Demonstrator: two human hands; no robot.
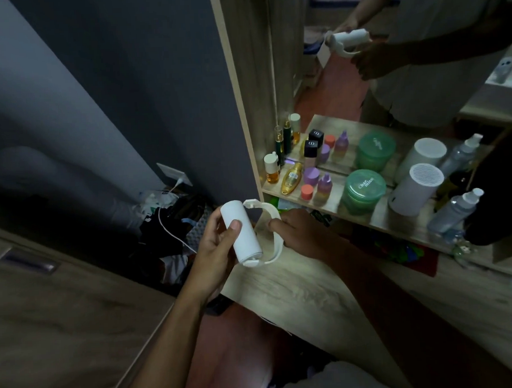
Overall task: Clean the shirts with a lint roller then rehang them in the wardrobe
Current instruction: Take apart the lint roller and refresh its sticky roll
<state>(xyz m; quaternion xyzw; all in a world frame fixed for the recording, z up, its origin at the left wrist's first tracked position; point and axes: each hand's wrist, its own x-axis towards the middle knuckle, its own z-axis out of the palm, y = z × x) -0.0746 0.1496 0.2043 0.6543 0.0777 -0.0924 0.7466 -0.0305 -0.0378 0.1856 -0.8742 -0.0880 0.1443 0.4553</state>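
My left hand (216, 251) grips the lint roller (246, 241) at centre frame, long axis slanting toward lower right, and my right hand (299, 231) pinches its handle (279, 243) alongside.

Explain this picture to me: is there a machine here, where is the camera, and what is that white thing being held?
There is no machine here. A person wears a camera on the head, looking forward and down, so you see their own two hands. The left hand grips the white roll of a lint roller, with the thumb on it. The right hand holds its curved handle. Behind the hands, a wooden shelf carries small bottles, a green jar, a white cylinder and a spray bottle. The mirror above the shelf reflects the same hands and roller.
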